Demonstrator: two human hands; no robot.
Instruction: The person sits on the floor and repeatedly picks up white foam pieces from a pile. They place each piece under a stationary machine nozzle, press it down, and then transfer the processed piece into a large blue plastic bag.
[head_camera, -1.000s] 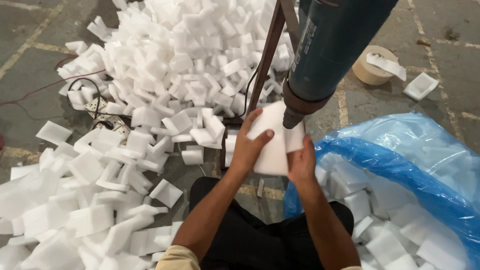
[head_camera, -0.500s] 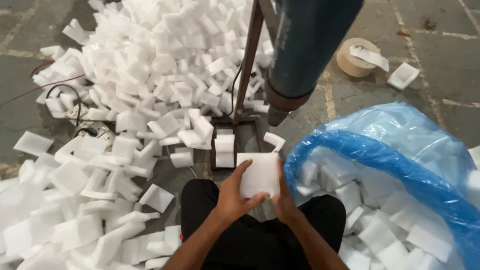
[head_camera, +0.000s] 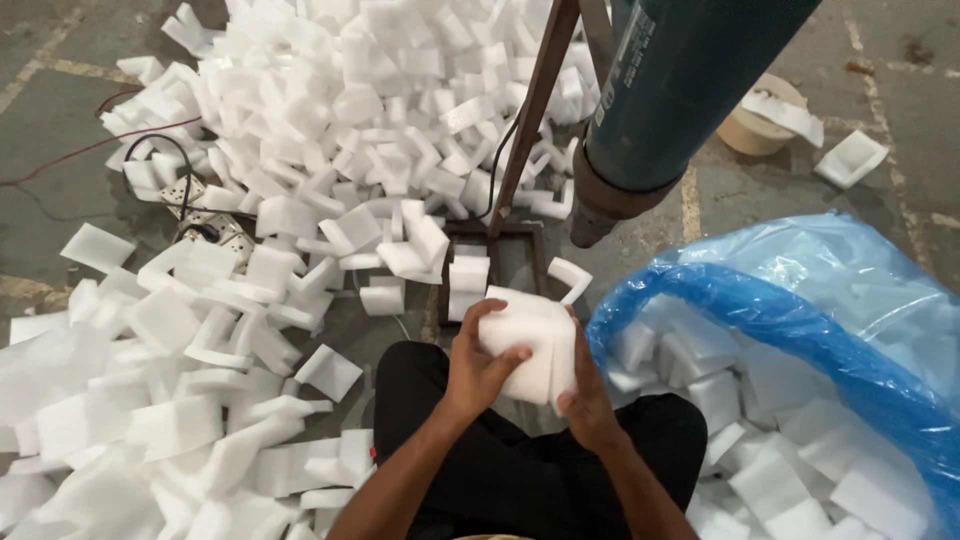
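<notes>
Heap of white foam pieces across concrete floor | blue plastic bag, mouth open, holding more foam pieces | dark cylindrical tool, possibly a heat gun, overhead | foam block above lap, pinched between left hand and right hand.

A small workshop floor where foam pieces are handled in bulk.

A bare concrete floor, stained and marked with faded lines, is heaped with hundreds of white foam pieces. A heavy blue-green machine barrel hangs from a rusty metal stand over the middle. A large blue plastic bag at the right edge is filled with more foam. A power strip with loose cables lies at the left, a tape roll near the far right corner.
</notes>
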